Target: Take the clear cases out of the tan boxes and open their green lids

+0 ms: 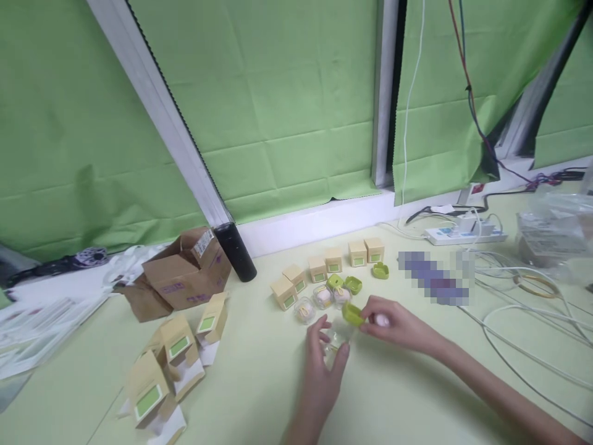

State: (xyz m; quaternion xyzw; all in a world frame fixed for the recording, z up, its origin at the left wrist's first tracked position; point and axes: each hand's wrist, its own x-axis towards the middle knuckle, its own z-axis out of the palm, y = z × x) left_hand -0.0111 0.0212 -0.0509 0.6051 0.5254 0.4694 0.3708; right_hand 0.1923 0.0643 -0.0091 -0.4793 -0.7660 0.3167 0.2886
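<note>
My left hand (322, 361) curls round a small clear plastic jar (336, 338) on the pale green table (407, 395). My right hand (393, 324) pinches a green lid (353, 314) just above the jar and also holds something small and white (382, 319) against its palm. Behind the hands stand three more clear jars (323, 297) with pale contents. Two loose green lids (353, 284) lie near them, and a third green lid (380, 270) lies further right.
A row of small tan boxes (333, 260) with green labels lines the back. Opened tan boxes (178, 346) lie at the left beside a brown carton (183, 278) and a black cylinder (235, 251). A power strip (463, 235), white cables (523, 309) and a clear bag (553, 232) fill the right.
</note>
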